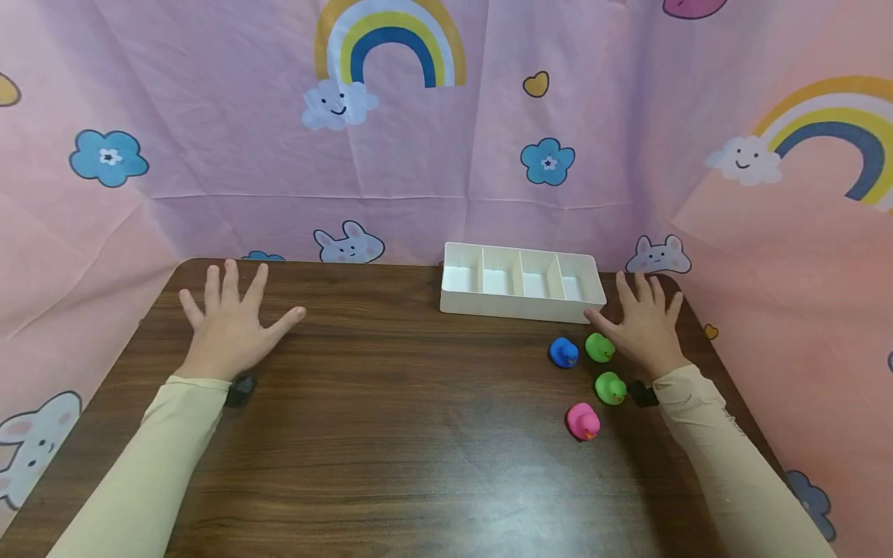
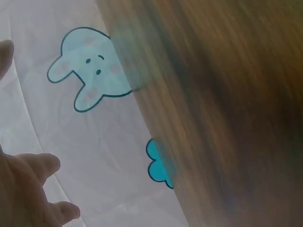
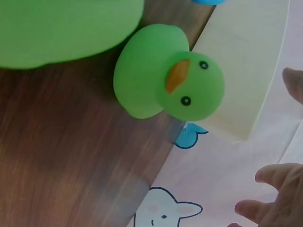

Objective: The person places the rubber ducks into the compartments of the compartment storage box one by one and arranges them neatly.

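Note:
My left hand (image 1: 232, 329) is spread with straight fingers over the left part of the table, holding nothing. On the right, my right hand (image 1: 645, 329) is also spread, its thumb close to the front right corner of a white tray (image 1: 516, 306) with a row of compartments. Beside that hand are small toy ducks: a blue duck (image 1: 563, 353), a far green duck (image 1: 599, 348), a near green duck (image 1: 610, 388) and a pink duck (image 1: 583, 421). In the right wrist view a green duck (image 3: 142, 71) faces the camera, apart from the fingers.
The dark wooden table (image 1: 391, 434) ends at a back edge against a pink and lilac cloth (image 1: 418, 163) printed with rainbows, flowers and rabbits. Dark wrist cameras (image 1: 240, 390) sit at the cuffs of both pale sleeves.

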A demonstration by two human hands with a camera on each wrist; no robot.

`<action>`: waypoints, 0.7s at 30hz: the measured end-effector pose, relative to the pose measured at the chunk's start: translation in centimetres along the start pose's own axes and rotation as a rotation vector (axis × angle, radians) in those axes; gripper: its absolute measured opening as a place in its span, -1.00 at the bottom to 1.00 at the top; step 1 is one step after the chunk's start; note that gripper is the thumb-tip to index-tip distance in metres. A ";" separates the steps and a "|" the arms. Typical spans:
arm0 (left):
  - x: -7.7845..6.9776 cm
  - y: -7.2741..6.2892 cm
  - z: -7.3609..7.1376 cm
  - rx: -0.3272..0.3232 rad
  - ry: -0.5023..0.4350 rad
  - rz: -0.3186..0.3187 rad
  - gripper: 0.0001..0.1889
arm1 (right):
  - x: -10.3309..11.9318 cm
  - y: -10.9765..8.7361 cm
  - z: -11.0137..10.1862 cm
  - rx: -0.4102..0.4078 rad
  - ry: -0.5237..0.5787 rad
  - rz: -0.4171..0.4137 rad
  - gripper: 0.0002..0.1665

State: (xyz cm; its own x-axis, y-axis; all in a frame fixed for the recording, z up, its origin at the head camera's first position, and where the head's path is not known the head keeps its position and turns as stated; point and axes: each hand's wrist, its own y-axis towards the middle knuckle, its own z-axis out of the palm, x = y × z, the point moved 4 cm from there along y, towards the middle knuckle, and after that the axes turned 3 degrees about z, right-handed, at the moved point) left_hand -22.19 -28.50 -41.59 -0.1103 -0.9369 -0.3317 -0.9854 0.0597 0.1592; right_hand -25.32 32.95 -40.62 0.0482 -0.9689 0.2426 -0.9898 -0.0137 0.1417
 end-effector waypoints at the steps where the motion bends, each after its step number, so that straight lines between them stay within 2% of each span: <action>1: -0.1 0.1 0.0 0.001 0.001 0.003 0.10 | 0.0 0.0 0.0 0.004 0.005 0.001 0.21; 5: -1.2 0.6 -0.1 0.003 -0.013 0.023 0.11 | 0.4 -0.1 -0.3 0.083 0.110 0.033 0.21; 9: -3.2 1.6 -0.4 -0.003 -0.037 0.069 0.13 | 1.0 0.2 -0.4 0.171 0.202 0.062 0.20; 15: -7.2 2.7 -0.3 0.029 -0.092 0.131 0.16 | 1.9 0.6 -0.6 0.175 0.246 0.041 0.20; 21: -11.7 3.9 0.8 0.065 -0.208 0.179 0.11 | 2.2 0.6 -0.7 0.170 0.322 0.053 0.18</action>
State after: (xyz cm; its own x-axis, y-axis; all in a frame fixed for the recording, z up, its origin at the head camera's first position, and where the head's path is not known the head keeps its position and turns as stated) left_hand -24.85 -16.99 -37.83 -0.3010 -0.8189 -0.4887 -0.9534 0.2463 0.1745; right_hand -25.73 31.01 -39.35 0.0097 -0.8423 0.5390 -0.9989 -0.0330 -0.0336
